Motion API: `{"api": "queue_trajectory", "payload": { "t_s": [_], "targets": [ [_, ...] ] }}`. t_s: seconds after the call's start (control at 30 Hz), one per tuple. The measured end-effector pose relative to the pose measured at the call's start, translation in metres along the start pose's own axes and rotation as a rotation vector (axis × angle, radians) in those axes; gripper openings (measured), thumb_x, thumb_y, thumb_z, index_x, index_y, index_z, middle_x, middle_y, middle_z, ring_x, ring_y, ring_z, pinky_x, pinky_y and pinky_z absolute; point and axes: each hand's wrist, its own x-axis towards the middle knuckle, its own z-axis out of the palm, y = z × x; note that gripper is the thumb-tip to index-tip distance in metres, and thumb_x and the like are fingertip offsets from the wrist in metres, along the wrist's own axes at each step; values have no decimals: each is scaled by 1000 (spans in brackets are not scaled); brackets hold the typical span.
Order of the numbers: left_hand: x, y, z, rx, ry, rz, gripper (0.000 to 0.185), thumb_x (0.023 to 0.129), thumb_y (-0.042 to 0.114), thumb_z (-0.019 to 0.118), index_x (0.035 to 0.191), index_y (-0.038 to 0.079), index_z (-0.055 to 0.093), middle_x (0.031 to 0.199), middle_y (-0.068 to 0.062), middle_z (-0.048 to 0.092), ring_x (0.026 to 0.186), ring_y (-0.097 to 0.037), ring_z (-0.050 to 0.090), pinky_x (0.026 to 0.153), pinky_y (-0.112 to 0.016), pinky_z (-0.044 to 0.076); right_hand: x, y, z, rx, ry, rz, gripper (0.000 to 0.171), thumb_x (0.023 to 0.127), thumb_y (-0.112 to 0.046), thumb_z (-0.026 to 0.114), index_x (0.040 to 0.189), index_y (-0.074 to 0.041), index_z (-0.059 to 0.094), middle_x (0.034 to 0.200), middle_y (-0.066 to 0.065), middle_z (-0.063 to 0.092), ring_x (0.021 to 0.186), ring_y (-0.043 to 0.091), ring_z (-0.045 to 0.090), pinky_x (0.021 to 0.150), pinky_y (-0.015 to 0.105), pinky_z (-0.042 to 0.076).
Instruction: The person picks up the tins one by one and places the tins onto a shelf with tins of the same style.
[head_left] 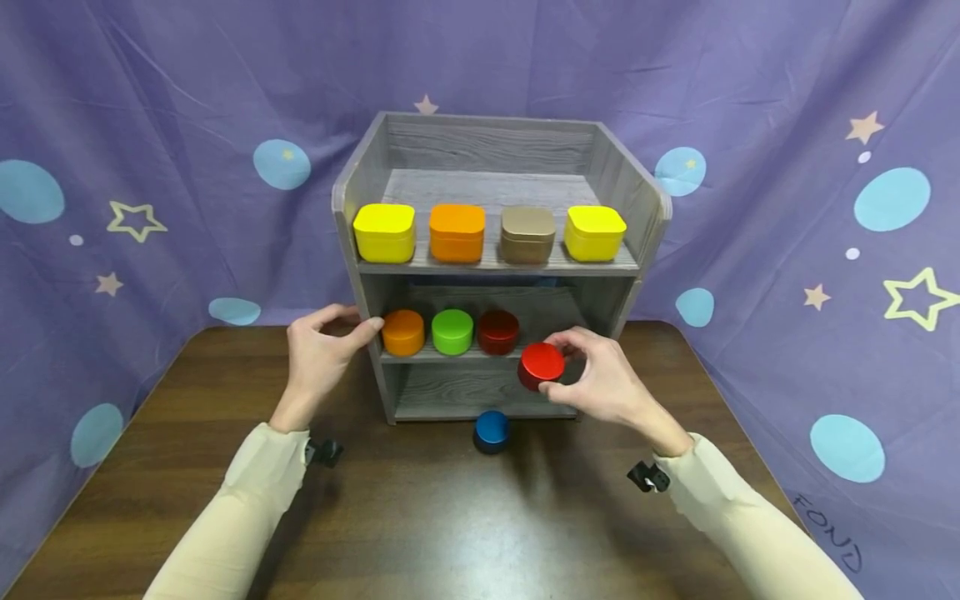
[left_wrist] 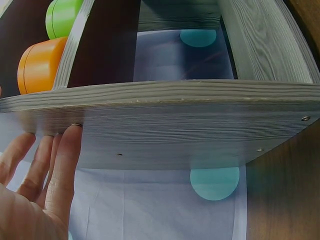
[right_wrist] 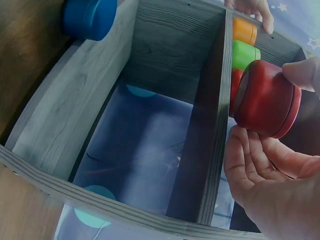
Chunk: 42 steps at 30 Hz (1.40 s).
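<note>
My right hand [head_left: 603,379] holds a round red tin [head_left: 542,365] between thumb and fingers, in front of the right part of the middle shelf. In the right wrist view the same red tin [right_wrist: 265,99] partly covers a dark red tin [right_wrist: 236,86]. My left hand [head_left: 322,354] grips the left side panel of the grey wooden shelf unit [head_left: 362,333]. Its fingers [left_wrist: 62,170] lie against the outer face, with the thumb at the front edge. Beside that thumb, an orange round tin [head_left: 403,333] stands on the middle shelf, then a green one [head_left: 452,332].
A blue round tin [head_left: 491,432] stands on the brown table [head_left: 420,517] before the unit. On the upper shelf are two yellow boxes [head_left: 385,233], an orange box [head_left: 457,233] and a bronze box [head_left: 527,235]. A purple patterned cloth [head_left: 480,58] hangs behind.
</note>
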Motion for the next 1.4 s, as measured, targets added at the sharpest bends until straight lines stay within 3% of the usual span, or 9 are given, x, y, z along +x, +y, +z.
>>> {"api": "queue_trajectory", "payload": {
  "t_s": [0.23,0.53,0.9,1.2,1.4],
  "targets": [
    [0,-1,0,7,-2,-2,25,84,12,90,99,-7,82,81,33,69,78,1,65,68,-13,51,8,0,0,-24,48,22,44,82,-14,89,122,-2,75,117,15,78,99,28,75,91,34,63],
    [0,0,0,24,0,-14,27,85,14,90,101,-7,82,81,35,68,80,0,65,69,-12,51,17,-1,-1,-68,103,61,45,82,-16,88,123,1,75,117,20,77,97,32,77,91,45,64],
    [-1,-1,0,19,5,-14,27,84,12,90,101,-7,82,81,34,68,79,-2,65,67,-12,51,24,-3,-2,-70,84,130,49,86,-21,84,129,0,73,124,21,77,104,36,75,95,52,62],
    [-1,-1,1,6,7,-4,25,84,11,90,100,-7,82,81,34,68,78,2,64,68,-12,51,31,2,-2,-82,66,155,51,86,-22,84,130,1,73,121,20,77,98,32,70,86,37,55],
    [-1,-1,1,1,4,4,24,85,10,90,99,-7,82,81,33,69,78,1,64,68,-12,51,33,3,-2,-80,53,168,52,86,-24,83,131,0,72,123,20,77,98,31,70,83,35,54]
  ]
}}
